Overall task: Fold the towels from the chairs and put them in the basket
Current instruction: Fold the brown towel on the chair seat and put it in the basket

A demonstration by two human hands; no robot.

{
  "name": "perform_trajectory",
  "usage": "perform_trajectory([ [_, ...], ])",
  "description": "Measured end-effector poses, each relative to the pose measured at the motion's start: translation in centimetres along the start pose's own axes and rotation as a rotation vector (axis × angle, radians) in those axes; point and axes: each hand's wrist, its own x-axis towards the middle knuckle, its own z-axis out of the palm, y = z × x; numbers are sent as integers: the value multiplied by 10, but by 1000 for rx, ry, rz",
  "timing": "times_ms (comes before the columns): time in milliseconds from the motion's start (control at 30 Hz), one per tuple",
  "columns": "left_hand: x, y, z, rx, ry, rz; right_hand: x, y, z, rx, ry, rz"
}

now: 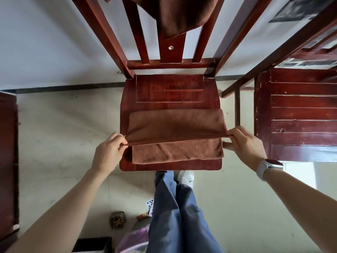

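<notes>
A brown towel [175, 128] lies partly folded on the seat of the red-brown wooden chair [169, 88] in front of me. My left hand [109, 150] pinches the fold's left end, and my right hand [244, 141] pinches its right end. The upper layer is raised slightly over a lower layer [175, 152] near the seat's front edge. A second brown towel [175, 15] hangs over the chair's backrest at the top. A purple basket [133, 241] shows partly at the bottom, beside my legs.
Another red-brown chair [299, 114] stands close on the right, and dark wooden furniture [7, 152] runs along the left edge. On the floor by my feet lie playing cards [150, 205], a small woven object [117, 220] and a dark box [93, 244].
</notes>
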Motion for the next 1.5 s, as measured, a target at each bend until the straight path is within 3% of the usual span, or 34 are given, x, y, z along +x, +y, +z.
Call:
perform_trajectory([
  [200,-36,1,28,132,-15,137,-32,14,22,-41,-90,-18],
  [467,-56,-12,71,115,-78,44,-49,33,57,-31,-176,32],
  [567,-55,-13,87,-22,-80,-142,-47,39,75,78,-226,193],
  [700,-47,-10,97,-326,100,-514,-44,33,88,385,-119,536],
  [800,-46,-2,97,-723,104,-846,-39,26,91,711,-104,799],
  [1000,-46,1,96,-984,88,-1230,-27,21,92,1001,-155,1116],
  [1167,-39,-1,89,-928,-100,-1186,-24,26,90,861,-385,1097],
  [1300,-40,-11,76,-876,-217,-1088,-25,35,89,829,-374,1034],
  [1500,-36,-13,81,-773,39,-1051,-34,37,91,797,-187,919],
])
